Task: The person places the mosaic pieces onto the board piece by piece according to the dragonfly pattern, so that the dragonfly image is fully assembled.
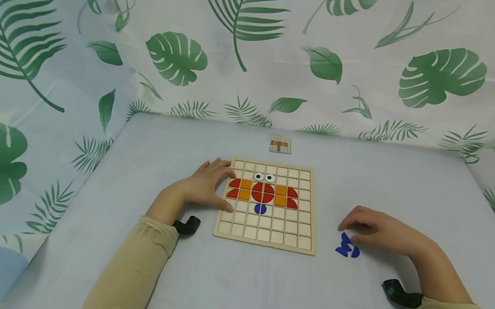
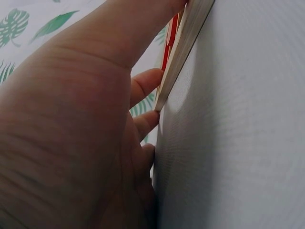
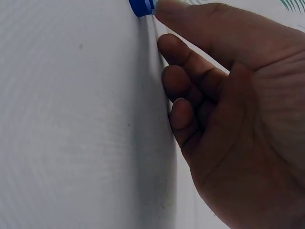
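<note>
A square wooden grid board [image 1: 265, 235] lies on the table, bearing red quarter-circle pieces [image 1: 263, 193], orange squares [image 1: 280, 195], two eye discs [image 1: 264, 177] and blue pieces [image 1: 260, 209] below the red circle. My left hand [image 1: 203, 182] rests on its left edge, thumb and fingers spread; the left wrist view shows fingertips touching the board's side [image 2: 183, 52]. To the right of the board, my right hand [image 1: 387, 233] hovers low over several loose blue pieces [image 1: 344, 245]. Its thumb touches one blue piece [image 3: 140, 6] in the right wrist view; the index fingertip is hidden there.
Behind the board lies a small pattern card [image 1: 280, 144] showing a similar figure on a grid. A white cloth covers the table [image 1: 257, 291]. Leaf-printed curtains [image 1: 257, 82] stand at the back and sides. Black wrist devices [image 1: 400, 294] sit at both cuffs.
</note>
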The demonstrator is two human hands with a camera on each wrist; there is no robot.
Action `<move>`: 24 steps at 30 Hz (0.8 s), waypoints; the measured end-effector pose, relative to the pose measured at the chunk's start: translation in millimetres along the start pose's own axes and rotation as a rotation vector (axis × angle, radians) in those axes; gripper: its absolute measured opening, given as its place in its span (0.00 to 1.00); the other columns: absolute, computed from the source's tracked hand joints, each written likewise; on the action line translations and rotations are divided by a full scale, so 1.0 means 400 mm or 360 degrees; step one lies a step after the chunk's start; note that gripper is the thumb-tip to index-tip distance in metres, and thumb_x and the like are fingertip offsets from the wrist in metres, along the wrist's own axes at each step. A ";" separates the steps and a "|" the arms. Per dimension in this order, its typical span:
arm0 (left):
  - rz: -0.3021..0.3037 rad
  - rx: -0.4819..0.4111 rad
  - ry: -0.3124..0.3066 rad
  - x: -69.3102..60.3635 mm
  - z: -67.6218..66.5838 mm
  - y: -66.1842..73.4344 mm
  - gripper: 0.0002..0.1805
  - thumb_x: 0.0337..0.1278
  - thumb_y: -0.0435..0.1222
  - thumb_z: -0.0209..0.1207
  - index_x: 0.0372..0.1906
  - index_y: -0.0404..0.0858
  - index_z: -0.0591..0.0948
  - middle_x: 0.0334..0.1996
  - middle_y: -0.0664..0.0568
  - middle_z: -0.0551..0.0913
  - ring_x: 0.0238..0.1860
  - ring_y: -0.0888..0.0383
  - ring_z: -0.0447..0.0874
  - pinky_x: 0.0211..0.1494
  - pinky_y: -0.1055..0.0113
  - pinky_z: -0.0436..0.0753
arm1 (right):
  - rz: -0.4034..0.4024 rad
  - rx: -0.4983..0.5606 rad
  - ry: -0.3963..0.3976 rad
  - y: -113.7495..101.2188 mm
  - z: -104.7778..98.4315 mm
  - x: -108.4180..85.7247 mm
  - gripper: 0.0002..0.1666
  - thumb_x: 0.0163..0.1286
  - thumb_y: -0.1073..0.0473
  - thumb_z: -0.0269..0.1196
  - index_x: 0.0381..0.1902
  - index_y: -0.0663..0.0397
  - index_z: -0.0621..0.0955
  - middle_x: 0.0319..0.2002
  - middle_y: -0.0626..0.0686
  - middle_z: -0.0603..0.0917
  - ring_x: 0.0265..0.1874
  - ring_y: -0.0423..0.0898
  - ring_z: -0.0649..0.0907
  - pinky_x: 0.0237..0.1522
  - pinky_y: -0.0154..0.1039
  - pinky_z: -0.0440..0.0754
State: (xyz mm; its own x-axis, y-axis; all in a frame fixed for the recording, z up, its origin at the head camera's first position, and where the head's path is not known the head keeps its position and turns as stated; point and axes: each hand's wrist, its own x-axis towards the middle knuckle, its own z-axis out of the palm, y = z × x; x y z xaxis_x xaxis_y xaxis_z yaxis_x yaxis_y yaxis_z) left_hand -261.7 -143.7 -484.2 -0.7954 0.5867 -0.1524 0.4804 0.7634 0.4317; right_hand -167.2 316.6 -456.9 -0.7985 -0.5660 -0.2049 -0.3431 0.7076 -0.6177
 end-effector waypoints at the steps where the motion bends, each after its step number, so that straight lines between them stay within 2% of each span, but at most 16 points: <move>1: 0.0000 -0.0002 -0.0001 0.000 0.000 0.000 0.50 0.32 0.72 0.66 0.63 0.51 0.67 0.76 0.51 0.49 0.76 0.50 0.35 0.75 0.54 0.33 | -0.0006 -0.0005 -0.0005 0.000 0.001 0.000 0.13 0.65 0.55 0.68 0.46 0.32 0.82 0.47 0.38 0.79 0.49 0.41 0.76 0.52 0.36 0.77; 9: 0.0003 0.0001 0.0005 0.001 0.000 0.001 0.50 0.33 0.72 0.66 0.62 0.51 0.68 0.76 0.50 0.50 0.76 0.49 0.35 0.75 0.54 0.34 | -0.0049 -0.0030 0.0066 -0.002 0.009 0.004 0.11 0.65 0.54 0.68 0.44 0.35 0.81 0.44 0.38 0.79 0.44 0.41 0.77 0.48 0.36 0.78; 16: -0.0004 -0.0005 -0.0002 -0.002 -0.003 0.002 0.49 0.34 0.71 0.66 0.62 0.51 0.67 0.76 0.50 0.49 0.76 0.49 0.35 0.75 0.54 0.34 | 0.0007 -0.0017 0.0084 -0.007 0.012 0.010 0.14 0.62 0.49 0.70 0.45 0.37 0.80 0.43 0.38 0.79 0.43 0.40 0.77 0.48 0.36 0.78; 24: 0.0001 -0.0007 0.0010 -0.001 -0.003 0.004 0.49 0.33 0.71 0.66 0.62 0.51 0.68 0.76 0.50 0.50 0.76 0.49 0.36 0.75 0.54 0.34 | 0.0036 -0.0055 0.0160 -0.006 0.019 0.014 0.15 0.62 0.51 0.71 0.44 0.39 0.78 0.41 0.40 0.78 0.40 0.41 0.76 0.43 0.35 0.78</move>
State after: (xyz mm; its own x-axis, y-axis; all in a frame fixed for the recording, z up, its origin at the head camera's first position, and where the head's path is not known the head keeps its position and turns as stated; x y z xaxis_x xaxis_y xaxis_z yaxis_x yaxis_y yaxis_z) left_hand -261.2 -143.2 -482.4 -0.7974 0.5855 -0.1462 0.4794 0.7617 0.4358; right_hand -167.2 308.5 -462.6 -0.8513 -0.5056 -0.1402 -0.3398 0.7348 -0.5870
